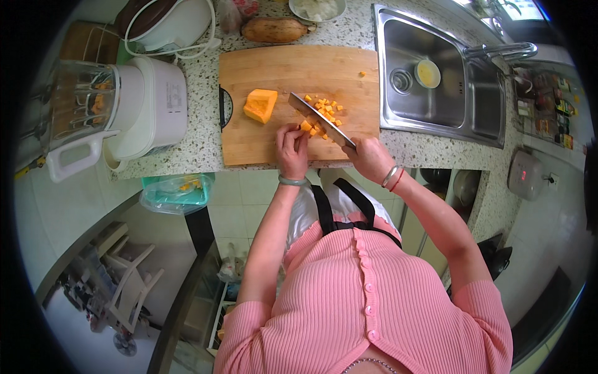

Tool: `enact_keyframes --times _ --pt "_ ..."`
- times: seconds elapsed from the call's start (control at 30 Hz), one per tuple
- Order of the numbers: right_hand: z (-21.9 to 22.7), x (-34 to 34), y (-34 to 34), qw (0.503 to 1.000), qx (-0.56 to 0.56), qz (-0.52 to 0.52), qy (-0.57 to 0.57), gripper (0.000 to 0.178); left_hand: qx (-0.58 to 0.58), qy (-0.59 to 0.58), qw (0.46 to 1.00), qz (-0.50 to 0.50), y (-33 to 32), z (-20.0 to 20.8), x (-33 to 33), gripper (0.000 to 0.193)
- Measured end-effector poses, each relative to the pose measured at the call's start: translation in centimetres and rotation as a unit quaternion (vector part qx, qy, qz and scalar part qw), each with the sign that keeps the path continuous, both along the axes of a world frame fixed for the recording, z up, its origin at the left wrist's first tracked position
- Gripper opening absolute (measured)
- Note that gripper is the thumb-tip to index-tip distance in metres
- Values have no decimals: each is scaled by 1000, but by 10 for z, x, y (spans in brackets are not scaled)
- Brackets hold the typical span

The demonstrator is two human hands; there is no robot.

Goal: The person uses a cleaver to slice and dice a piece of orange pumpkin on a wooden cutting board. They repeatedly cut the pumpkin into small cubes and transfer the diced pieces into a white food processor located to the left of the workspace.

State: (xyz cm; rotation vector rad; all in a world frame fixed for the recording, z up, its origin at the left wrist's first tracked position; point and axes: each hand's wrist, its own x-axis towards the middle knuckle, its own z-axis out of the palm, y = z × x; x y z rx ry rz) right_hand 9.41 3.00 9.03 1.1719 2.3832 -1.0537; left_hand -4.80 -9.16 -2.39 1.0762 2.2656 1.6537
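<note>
My right hand (371,160) is closed round the handle of a kitchen knife (322,119), its broad blade slanting up and left across a wooden cutting board (268,68). With bent fingers, my left hand (291,148) holds a small piece of orange pumpkin (306,126) on the near-left side of the blade. Small pumpkin cubes (326,106) lie beyond the blade, and a few more pieces are close to its near side. A larger pumpkin chunk (260,105) rests on the board left of the knife, touched by neither hand.
Right of the board is a steel sink (408,50) holding a small bowl (427,73). A white blender (149,103) stands at the left. Behind the board lie a long brown root vegetable (274,30) and a plate (317,9). A green bin (187,190) hangs below the counter edge.
</note>
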Motion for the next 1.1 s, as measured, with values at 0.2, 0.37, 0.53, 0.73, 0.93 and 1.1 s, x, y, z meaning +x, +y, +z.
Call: enact_keyframes --times 0.2,0.37,0.53,0.73,0.93,1.1 --pt "-5 4 -5 1000 -19 1 -1 26 -10 9 1000 15 6 4 -2 11" --pt "-4 1 -7 1000 -17 15 -4 27 -17 6 1000 19 8 4 -4 11" --pt "0 0 -9 999 -11 24 -28 28 -16 24 999 24 9 5 -3 12" --pt "-8 -6 -10 998 -27 21 -47 27 -25 35 999 12 6 2 -4 13" --pt "-47 -2 -4 998 -56 -10 -20 28 -24 42 999 -8 7 5 -5 10" --pt "-23 -11 13 999 -6 5 -34 33 -27 58 998 -2 6 5 -5 12"
